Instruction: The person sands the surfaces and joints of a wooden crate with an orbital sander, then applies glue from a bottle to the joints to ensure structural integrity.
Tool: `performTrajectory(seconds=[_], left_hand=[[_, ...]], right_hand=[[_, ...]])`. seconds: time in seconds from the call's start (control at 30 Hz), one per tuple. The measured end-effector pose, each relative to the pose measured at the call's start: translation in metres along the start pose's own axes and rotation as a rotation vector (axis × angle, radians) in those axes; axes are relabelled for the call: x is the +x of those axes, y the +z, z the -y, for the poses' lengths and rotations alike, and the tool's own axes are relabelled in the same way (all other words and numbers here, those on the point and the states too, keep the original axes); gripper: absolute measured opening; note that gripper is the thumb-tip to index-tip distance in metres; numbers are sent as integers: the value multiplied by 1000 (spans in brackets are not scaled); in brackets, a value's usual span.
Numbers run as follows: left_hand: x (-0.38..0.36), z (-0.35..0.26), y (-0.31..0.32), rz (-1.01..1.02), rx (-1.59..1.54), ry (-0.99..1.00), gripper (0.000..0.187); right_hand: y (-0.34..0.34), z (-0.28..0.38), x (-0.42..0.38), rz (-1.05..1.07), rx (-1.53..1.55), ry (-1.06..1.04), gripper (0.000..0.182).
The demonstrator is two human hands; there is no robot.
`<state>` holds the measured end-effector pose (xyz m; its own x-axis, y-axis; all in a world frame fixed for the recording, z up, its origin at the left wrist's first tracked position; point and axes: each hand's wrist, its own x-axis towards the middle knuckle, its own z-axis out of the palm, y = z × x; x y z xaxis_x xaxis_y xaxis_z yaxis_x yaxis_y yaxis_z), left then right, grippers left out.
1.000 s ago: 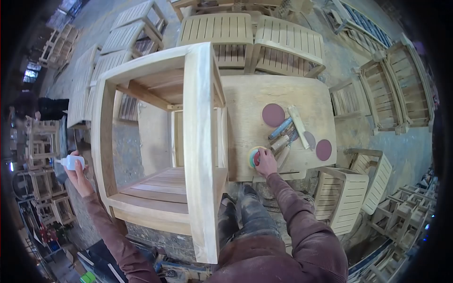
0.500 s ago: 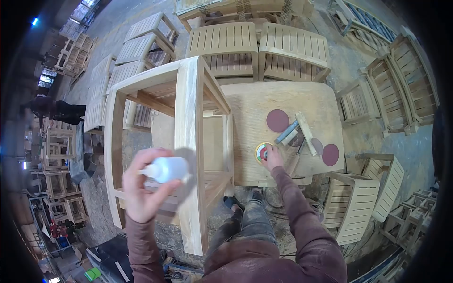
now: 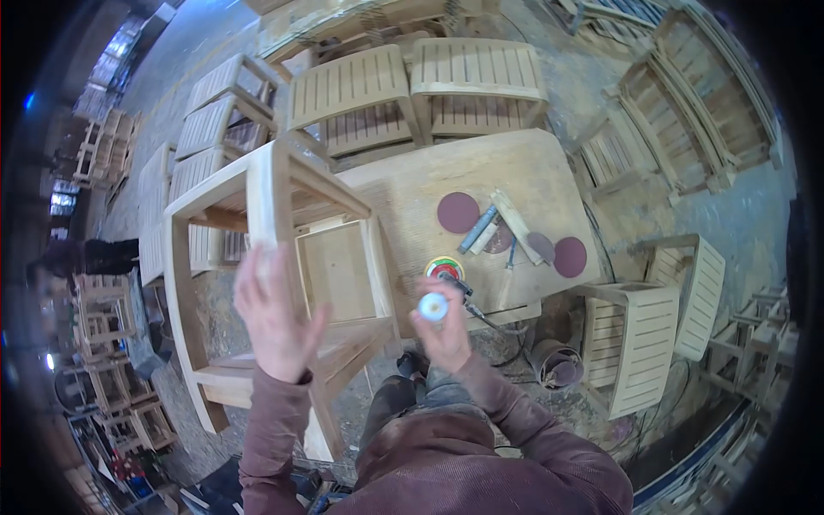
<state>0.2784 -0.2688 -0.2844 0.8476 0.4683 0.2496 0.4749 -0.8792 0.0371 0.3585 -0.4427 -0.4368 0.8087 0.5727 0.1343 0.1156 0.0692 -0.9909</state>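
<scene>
My left hand (image 3: 279, 313) is open and a little blurred, its thumb apart from the fingers. It overlaps the leg of a bare wooden chair frame (image 3: 270, 202) that stands tilted at the table's left end. My right hand (image 3: 446, 330) grips a small white bottle (image 3: 432, 306), seen end-on with a yellowish spot in the middle. Just beyond that hand, a round sander (image 3: 445, 268) with a yellow, red and green face lies near the front edge of the wooden table (image 3: 395, 193), a hose running from it.
Maroon sanding discs (image 3: 458, 213), a blue-handled tool (image 3: 478, 228) and a wood strip (image 3: 522, 226) lie on the table. Slatted chairs (image 3: 352, 90) stand behind it, more (image 3: 644, 348) at right. A bucket (image 3: 556, 365) stands by the table's front. Another person (image 3: 86, 256) is at far left.
The white bottle has passed from my left hand to my right, which has left the sander. My left hand has opened. The view has shifted, so the table appears farther left.
</scene>
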Motion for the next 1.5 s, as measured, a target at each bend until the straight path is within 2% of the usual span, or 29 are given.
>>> performTrajectory(seconds=[0.03, 0.1, 0.13, 0.2, 0.27, 0.3, 0.37, 0.43, 0.5, 0.6, 0.63, 0.7, 0.73, 0.8, 0.9, 0.93, 1.0, 1.03, 1.07, 1.1, 1.13, 1.17, 1.2, 1.23, 1.3, 1.33, 1.4, 1.43, 1.5], left_hand=[[-2, 20, 15, 7, -6, 17, 80], [-12, 57, 48, 56, -378, -231, 91], [-10, 56, 46, 66, -380, -217, 91], [-5, 52, 37, 151, -727, -407, 93], [-5, 54, 33, 131, -750, -394, 93], [-5, 59, 33, 111, -770, -388, 93], [-9, 80, 28, 92, -857, -398, 93], [-9, 102, 13, 105, -913, -429, 92], [-13, 132, -3, 130, -956, -424, 91], [-24, 188, -18, 134, -1030, -441, 96], [-27, 205, -24, 120, -1016, -442, 96], [-37, 251, -31, 154, -1087, -495, 96], [-40, 271, -33, 151, -1107, -480, 95], [-44, 295, -46, 169, -1091, -526, 94], [-50, 345, -49, 231, -1081, -572, 91], [-53, 364, -51, 262, -1071, -588, 89], [-50, 384, -55, 276, -1093, -637, 88], [-48, 398, -55, 308, -1118, -687, 87], [-48, 427, -48, 363, -1147, -574, 79], [-48, 445, -41, 359, -1161, -584, 79], [-46, 462, -36, 359, -1329, -614, 73], [-45, 480, -32, 354, -1493, -636, 68], [-51, 502, -26, 340, -1485, -669, 63], [-59, 520, -25, 329, -1485, -686, 63], [-70, 540, -23, 304, -1501, -795, 60], [-67, 531, -28, 262, -1465, -795, 58], [-66, 534, -30, 255, -1411, -757, 57], [-66, 533, -32, 274, -1345, -722, 58], [-66, 523, -43, 227, -1346, -750, 62]], right_hand=[[-17, -33, -2, -93, -173, -39, 40], [-57, -86, -2, -289, -436, -5, 39], [-78, -115, -6, -387, -595, 16, 40], [-123, -191, -22, -491, -704, 286, 42], [-156, -227, -30, -504, -931, 451, 46], [-169, -246, -32, -501, -928, 449, 46], [-188, -283, -41, -425, -1037, 694, 48], [-200, -320, -51, -423, -1009, 733, 51], [-194, -337, -54, -438, -971, 776, 54], [-186, -335, -49, -520, -935, 1028, 53], [-189, -344, -52, -509, -922, 1019, 53], [-194, -375, -66, -540, -833, 802, 53], [-186, -364, -62, -532, -826, 788, 53], [-177, -332, -56, -563, -872, 1000, 52], [-181, -342, -75, -612, -956, 910, 50], [-172, -337, -78, -620, -954, 902, 50], [-147, -309, -73, -782, -751, 702, 44], [-123, -299, -68, -785, -753, 693, 44], [-87, -280, -58, -694, -729, 618, 40], [-64, -267, -55, -591, -711, 549, 36], [-37, -294, -59, -541, -578, 401, 29], [-3, -297, -51, -399, -505, 366, 27], [46, -296, -48, -254, -428, 339, 24], [101, -250, -30, -107, -169, 677, 26], [191, -225, -13, 115, 31, 946, 36], [224, -223, -6, 196, 131, 1041, 45], [281, -244, 4, 5, 549, 999, 58], [282, -239, 6, 9, 545, 994, 58], [286, -171, 26, 169, 552, 1220, 62]])
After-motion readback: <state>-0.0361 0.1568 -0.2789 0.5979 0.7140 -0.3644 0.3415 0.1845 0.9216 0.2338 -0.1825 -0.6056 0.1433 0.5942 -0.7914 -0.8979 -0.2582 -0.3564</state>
